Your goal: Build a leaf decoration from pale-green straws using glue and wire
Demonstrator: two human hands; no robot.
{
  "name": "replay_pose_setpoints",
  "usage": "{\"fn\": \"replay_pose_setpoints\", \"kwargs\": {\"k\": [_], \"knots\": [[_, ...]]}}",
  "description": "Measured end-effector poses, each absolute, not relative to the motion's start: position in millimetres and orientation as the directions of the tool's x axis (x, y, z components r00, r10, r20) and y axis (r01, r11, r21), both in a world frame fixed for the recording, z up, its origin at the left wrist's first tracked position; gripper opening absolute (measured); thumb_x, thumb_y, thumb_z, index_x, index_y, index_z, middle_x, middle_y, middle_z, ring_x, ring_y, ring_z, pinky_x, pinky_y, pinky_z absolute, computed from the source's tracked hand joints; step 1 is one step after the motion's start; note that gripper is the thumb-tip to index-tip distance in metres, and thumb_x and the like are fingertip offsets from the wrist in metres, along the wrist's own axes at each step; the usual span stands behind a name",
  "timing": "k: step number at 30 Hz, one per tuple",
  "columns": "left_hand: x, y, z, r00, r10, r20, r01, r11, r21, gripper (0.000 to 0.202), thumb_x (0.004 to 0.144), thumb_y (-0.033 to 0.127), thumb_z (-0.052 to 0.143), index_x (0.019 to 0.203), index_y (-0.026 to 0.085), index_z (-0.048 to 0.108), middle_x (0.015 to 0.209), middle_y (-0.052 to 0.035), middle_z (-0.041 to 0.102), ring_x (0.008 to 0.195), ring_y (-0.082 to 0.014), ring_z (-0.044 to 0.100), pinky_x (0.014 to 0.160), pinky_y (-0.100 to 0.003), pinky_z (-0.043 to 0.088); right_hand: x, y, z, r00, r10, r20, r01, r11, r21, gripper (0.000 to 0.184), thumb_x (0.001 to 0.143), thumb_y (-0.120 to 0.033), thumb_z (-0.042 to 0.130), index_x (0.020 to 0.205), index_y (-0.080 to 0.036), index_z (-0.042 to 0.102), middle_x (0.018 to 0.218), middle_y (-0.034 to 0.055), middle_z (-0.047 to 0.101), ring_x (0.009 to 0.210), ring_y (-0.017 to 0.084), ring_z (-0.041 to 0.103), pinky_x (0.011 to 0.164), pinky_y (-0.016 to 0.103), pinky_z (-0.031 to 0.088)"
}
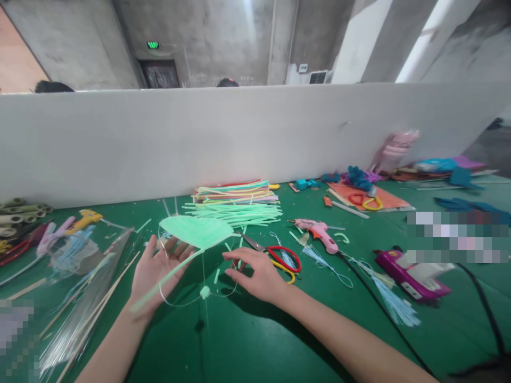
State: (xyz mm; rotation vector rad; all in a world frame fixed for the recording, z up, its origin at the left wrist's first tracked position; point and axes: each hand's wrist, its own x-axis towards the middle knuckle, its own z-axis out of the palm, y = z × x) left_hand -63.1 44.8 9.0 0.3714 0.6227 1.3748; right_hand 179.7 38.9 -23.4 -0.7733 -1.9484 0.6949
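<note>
Across the spread left hand (149,272) lies the green fan-shaped piece (195,229); just beside it, the right hand (257,274) curls, its pinch unclear.

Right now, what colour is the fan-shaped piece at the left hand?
The fan-shaped piece is pale mint green; it shows best in the head view.

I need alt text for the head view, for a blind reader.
A person's upturned left hand is under a green fan-shaped piece with a thin loop; the right hand is at the loop. Behind lie green strips; to the right, scissors and a pink glue gun.
</note>
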Motion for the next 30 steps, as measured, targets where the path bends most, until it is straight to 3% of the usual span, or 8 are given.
{"fn": "replay_pose_setpoints", "kwargs": {"k": [3,5,7,11,16,21,25,30], "knots": [[-63.8,42.2,3.6,0.087,0.988,-0.125,-0.684,0.15,0.713,0.012,0.081,0.02,0.062,0.092,0.018,0.067,0.095,-0.0073,0.074,0.091,-0.0255,0.07,0.082,-0.041,0.058,177.4,37.9,-25.6,-0.39,0.738,0.551,0.267,0.663,-0.699,0.024,0.086,-0.03,0.062,0.108,-0.021,0.067,0.098,0.0051,0.07,0.084,0.016,0.064,0.073,0.027,0.054],[-58.1,38.7,0.1,0.065,0.989,-0.13,-0.555,0.144,0.819,0.034,0.072,0.008,0.069,0.103,0.02,0.065,0.1,-0.006,0.073,0.094,-0.0256,0.07,0.088,-0.041,0.055,176.8,37.9,-26.9,-0.373,0.723,0.581,0.296,0.687,-0.664,0.024,0.087,-0.029,0.061,0.109,-0.02,0.066,0.1,0.0056,0.07,0.09,0.017,0.064,0.08,0.029,0.053],[-49.0,34.9,-1.4,0.137,0.984,-0.114,-0.444,0.164,0.881,0.062,0.069,0.005,0.072,0.125,0.026,0.055,0.12,-0.0078,0.067,0.112,-0.0293,0.062,0.098,-0.045,0.048,176.3,37.5,-28.2,-0.381,0.698,0.606,0.331,0.715,-0.616,0.025,0.089,-0.028,0.059,0.112,-0.02,0.065,0.103,0.0064,0.07,0.097,0.018,0.063,0.086,0.032,0.051],[-32.3,29.6,1.1,0.211,0.976,-0.062,-0.371,0.138,0.918,0.079,0.066,0.008,0.076,0.135,0.034,0.046,0.137,-0.0072,0.055,0.128,-0.0314,0.048,0.104,-0.047,0.042,174.3,34.0,-30.7,-0.446,0.651,0.615,0.394,0.759,-0.518,0.027,0.091,-0.028,0.055,0.115,-0.019,0.063,0.104,0.0079,0.068,0.097,0.019,0.061,0.087,0.033,0.05],[-22.3,28.6,-3.9,0.107,0.994,-0.003,-0.27,0.032,0.962,0.067,0.068,0.026,0.079,0.13,0.026,0.054,0.121,-0.011,0.067,0.113,-0.0289,0.061,0.098,-0.039,0.047,168.9,25.1,-31.3,-0.525,0.609,0.594,0.419,0.793,-0.443,0.031,0.092,-0.024,0.05,0.122,-0.017,0.058,0.107,0.0089,0.066,0.096,0.018,0.06,0.084,0.031,0.05],[-16.6,33.0,-19.7,-0.19,0.98,0.051,-0.135,-0.077,0.988,0.041,0.073,0.047,0.071,0.1,0.017,0.067,0.086,-0.0074,0.075,0.079,-0.0245,0.072,0.068,-0.031,0.056,161.8,17.5,-30.6,-0.576,0.542,0.611,0.399,0.839,-0.369,0.033,0.092,-0.018,0.048,0.123,-0.014,0.055,0.104,0.0103,0.066,0.092,0.019,0.059,0.08,0.03,0.051],[-15.2,35.9,-20.4,-0.244,0.97,0.015,-0.234,-0.074,0.969,0.032,0.07,0.038,0.076,0.09,0.016,0.064,0.071,-0.0013,0.071,0.065,-0.0191,0.069,0.057,-0.025,0.055,157.8,14.9,-30.2,-0.593,0.482,0.646,0.375,0.874,-0.308,0.033,0.09,-0.014,0.047,0.123,-0.014,0.053,0.102,0.0095,0.067,0.087,0.018,0.058,0.075,0.029,0.051],[-16.5,35.7,-13.2,-0.221,0.974,-0.054,-0.386,-0.037,0.922,0.03,0.064,0.026,0.081,0.085,0.016,0.061,0.066,0.0025,0.069,0.057,-0.0121,0.065,0.055,-0.021,0.054,156.0,12.8,-29.7,-0.621,0.454,0.639,0.376,0.888,-0.265,0.039,0.089,-0.012,0.047,0.128,-0.013,0.05,0.109,0.0103,0.065,0.092,0.018,0.057,0.079,0.029,0.051]]}}
